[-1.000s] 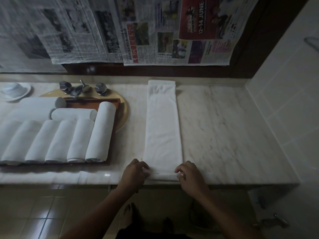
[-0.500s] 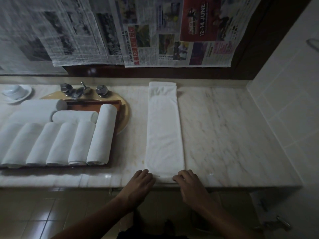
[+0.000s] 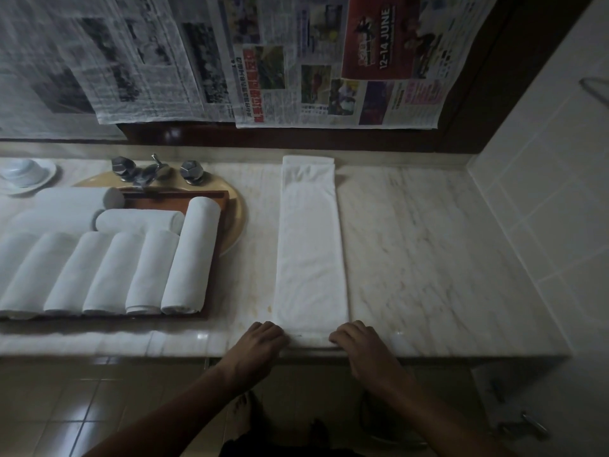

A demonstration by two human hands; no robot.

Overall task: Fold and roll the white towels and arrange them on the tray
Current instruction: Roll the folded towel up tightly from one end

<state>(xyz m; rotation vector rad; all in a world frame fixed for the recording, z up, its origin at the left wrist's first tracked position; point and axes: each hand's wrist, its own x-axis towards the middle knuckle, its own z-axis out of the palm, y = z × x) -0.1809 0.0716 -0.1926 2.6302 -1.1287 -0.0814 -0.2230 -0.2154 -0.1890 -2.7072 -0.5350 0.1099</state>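
A white towel [image 3: 309,249], folded into a long narrow strip, lies flat on the marble counter and runs from the back wall to the front edge. My left hand [image 3: 260,344] rests on its near left corner and my right hand [image 3: 357,343] on its near right corner, fingers curled over the near end. To the left, a dark wooden tray [image 3: 211,199] holds several rolled white towels [image 3: 192,255], most lying side by side, with others stacked crosswise behind them.
A tan basin [image 3: 235,212] with chrome taps [image 3: 155,171] sits under the tray. A white cup and saucer [image 3: 26,174] stand at far left. Newspaper sheets [image 3: 316,61] hang on the back wall. A tiled wall [image 3: 543,199] bounds the right side.
Both hands have slid a little toward the counter's front edge along the towel's near end, their fingers now curled over it. The towel strip lies as before.
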